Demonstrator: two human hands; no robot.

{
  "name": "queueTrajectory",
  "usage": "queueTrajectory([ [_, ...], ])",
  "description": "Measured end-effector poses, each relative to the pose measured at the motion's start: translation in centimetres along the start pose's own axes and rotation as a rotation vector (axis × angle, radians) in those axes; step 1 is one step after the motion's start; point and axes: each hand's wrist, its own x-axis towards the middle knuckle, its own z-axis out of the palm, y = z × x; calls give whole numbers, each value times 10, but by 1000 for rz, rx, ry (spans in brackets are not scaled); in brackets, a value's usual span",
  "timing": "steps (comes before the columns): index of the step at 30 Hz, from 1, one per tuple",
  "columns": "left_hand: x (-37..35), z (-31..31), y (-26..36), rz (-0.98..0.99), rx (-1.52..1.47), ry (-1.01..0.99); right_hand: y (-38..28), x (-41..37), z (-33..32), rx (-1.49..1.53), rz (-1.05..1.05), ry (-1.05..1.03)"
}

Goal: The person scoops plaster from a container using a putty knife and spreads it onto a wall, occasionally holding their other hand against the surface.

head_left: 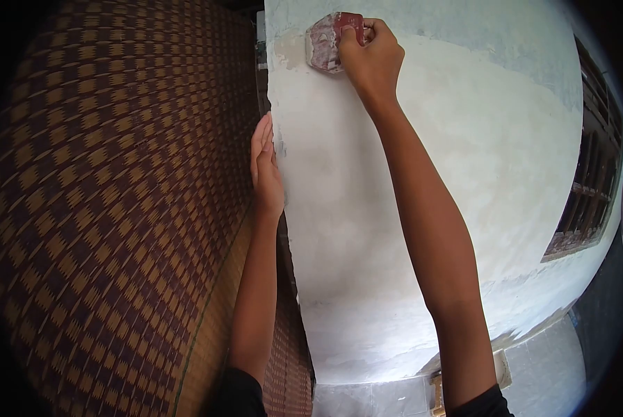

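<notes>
Right hand raised near the upper left corner of the white wall, fingers curled tight around a reddish sandpaper piece. The piece lies flat against the plaster, its face dusted white. Left hand lower down at the wall's left edge, fingers straight and together, palm resting on the edge, holding nothing. Brown woven mat runs beside that edge. Barred window at the wall's right side. Grey tiled floor along the bottom edge.

Brown-and-tan checked woven mat; whitish wall
</notes>
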Motion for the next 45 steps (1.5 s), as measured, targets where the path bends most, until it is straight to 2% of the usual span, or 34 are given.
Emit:
queueTrajectory([
  [1, 0, 1, -2, 2, 8, 0, -4, -3, 0, 120, -15, 21],
  [3, 0, 4, 0, -2, -15, 11, -2, -12, 11, 5, -73, -105],
  [6, 0, 3, -1, 1, -30, 12, 5, -8, 8, -109, -78, -44],
  [8, 4, 3, 11, 11, -22, 6, 4, -4, 1, 24, 33, 61],
  [10, 15, 10, 46, -548, -612, 308, -2, -9, 5, 83, -9, 11],
  [11, 11, 8, 34, -550, -612, 306, -4, -12, 8, 141, -49, -36],
  [13, 0, 2, 0, 13, -25, -10, 3, -12, 12, 41, -75, -66],
  [15, -1, 3, 0, 11, -15, -15, 4, -7, 10, -56, -68, 37],
  [17, 0, 1, 0, 15, -5, -16, 3, -4, 4, -64, -49, 47],
  [19, 0, 2, -1, 2, 16, -8, -3, -6, 1, 111, -36, 34],
  [21, 0, 3, 0, 9, 4, -7, 6, -8, 6, 72, -75, -24],
  [23, -1, 5, -1, 15, -8, -8, 10, -6, 6, -75, -101, -10],
  [25, -1, 6, -2, 23, 15, 10, 9, -2, 1, -75, -122, 59],
  [27, -2, 10, 1, 37, 24, 13, 5, 0, 0, 136, 14, 14],
  [29, -3, 11, 1, 46, 30, 10, 0, -4, 7, 32, -61, -95],
  [32, -2, 7, 1, 6, -4, 2, 10, -1, 11, -118, -101, -81],
  [34, -3, 8, 2, -15, 10, -3, 7, 6, 0, -96, -2, 31],
  [35, -25, -40, -64, -13, 12, 2, 0, 5, 0, -93, -4, 27],
  [36, -37, -80, -133, 21, -135, -21, -6, 1, -3, -11, -12, 2],
  [37, 53, -140, -202, 56, -283, -46, -11, -1, -3, 69, -20, -20],
  [38, -38, -78, -138, 57, -284, -49, -9, -4, 4, 50, -45, -72],
  [40, -3, 7, 3, -24, 5, -5, 5, -2, 10, -116, -99, -75],
  [44, 2, 9, 17, -3, 28, -17, -5, 6, -8, -43, 48, 40],
  [45, 8, 14, 41, -281, -278, 132, -7, 4, -6, -43, 46, 38],
])
